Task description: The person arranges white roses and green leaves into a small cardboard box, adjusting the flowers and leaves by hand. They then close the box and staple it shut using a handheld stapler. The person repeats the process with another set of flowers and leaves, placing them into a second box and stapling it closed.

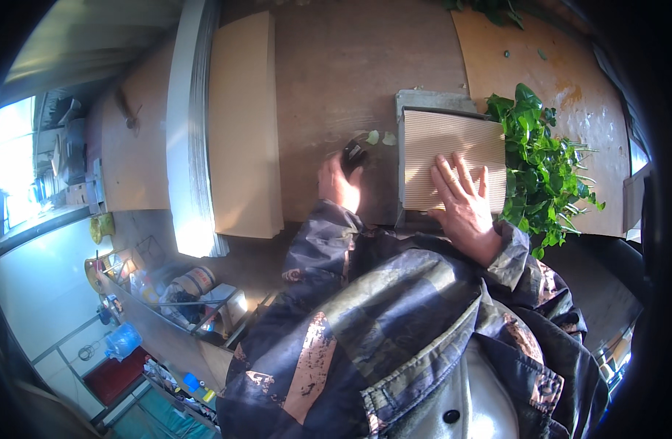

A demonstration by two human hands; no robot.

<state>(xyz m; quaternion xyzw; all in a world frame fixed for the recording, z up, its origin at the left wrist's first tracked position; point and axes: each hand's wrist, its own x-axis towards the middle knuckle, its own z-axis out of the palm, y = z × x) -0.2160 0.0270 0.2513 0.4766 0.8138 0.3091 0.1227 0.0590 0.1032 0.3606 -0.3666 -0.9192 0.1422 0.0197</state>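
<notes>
1. Right hand: one, palm down on the ribbed cardboard panel, fingers straight and somewhat spread, gripping nothing; the nearer hand to the panel, being on it.
2. Ribbed cardboard panel: one, directly under the right hand and reaching past its fingertips; outline near square, no clear long axis; ribs run left to right, across the line of the fingers.
3. Left hand: one, left of the panel and apart from it, fingers and thumb closed about a small dark object, kind not clear.
4. Leafy green bundle: one, just beside the panel's right edge, long axis running away from the wearer.
5. Grey slab: one, showing past the panel's far edge.
6. Leaf scraps: two, pale, left of the panel.
7. Tan sheet stack: one, well left of the panel.
</notes>
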